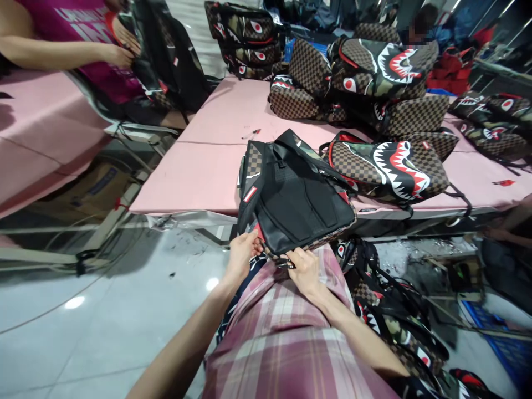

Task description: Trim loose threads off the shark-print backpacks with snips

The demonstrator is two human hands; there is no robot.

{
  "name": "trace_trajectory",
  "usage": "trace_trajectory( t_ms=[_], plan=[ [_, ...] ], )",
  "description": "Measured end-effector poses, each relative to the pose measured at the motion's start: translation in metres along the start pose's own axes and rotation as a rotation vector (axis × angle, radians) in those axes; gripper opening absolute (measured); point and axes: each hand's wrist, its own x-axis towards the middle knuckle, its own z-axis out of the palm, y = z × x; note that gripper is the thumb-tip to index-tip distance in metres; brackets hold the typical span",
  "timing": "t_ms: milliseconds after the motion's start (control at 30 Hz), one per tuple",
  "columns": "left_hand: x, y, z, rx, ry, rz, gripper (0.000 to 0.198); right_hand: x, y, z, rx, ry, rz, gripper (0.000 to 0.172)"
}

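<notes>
A black backpack [301,202] with brown checked sides lies back panel up, on the table's front edge, its near end overhanging towards my lap. My left hand [243,254] is closed in a pinch on the red tab [258,230] at its near left corner. The fingers of my right hand [306,271] are curled at the near edge of the backpack, around a small dark tool [286,264] whose kind I cannot make out. A shoulder strap [250,194] with a red label runs along the left side. The backpack's front is hidden underneath.
Shark-mouth backpacks [390,166] sit right of mine on the pink table [199,160], with stacks behind. A red-and-white pen [251,134] lies further back. More backpacks [390,310] are piled below right. At left, a person in a magenta shirt [83,33] handles another backpack [174,61].
</notes>
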Motion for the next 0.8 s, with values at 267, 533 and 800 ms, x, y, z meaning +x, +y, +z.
trace_trajectory(
  t_ms=[267,533,800],
  plan=[
    [-0.005,-0.008,0.007,0.702,0.301,0.434,0.032,0.001,0.013,-0.014,0.011,0.054,-0.059,0.023],
    [0.006,0.015,-0.034,0.817,0.368,0.380,0.030,-0.012,0.106,-0.065,-0.031,0.205,0.229,0.020],
    [0.004,0.062,-0.032,1.265,0.374,0.450,0.039,0.013,0.140,-0.068,0.676,0.025,0.681,0.024]
  ],
)
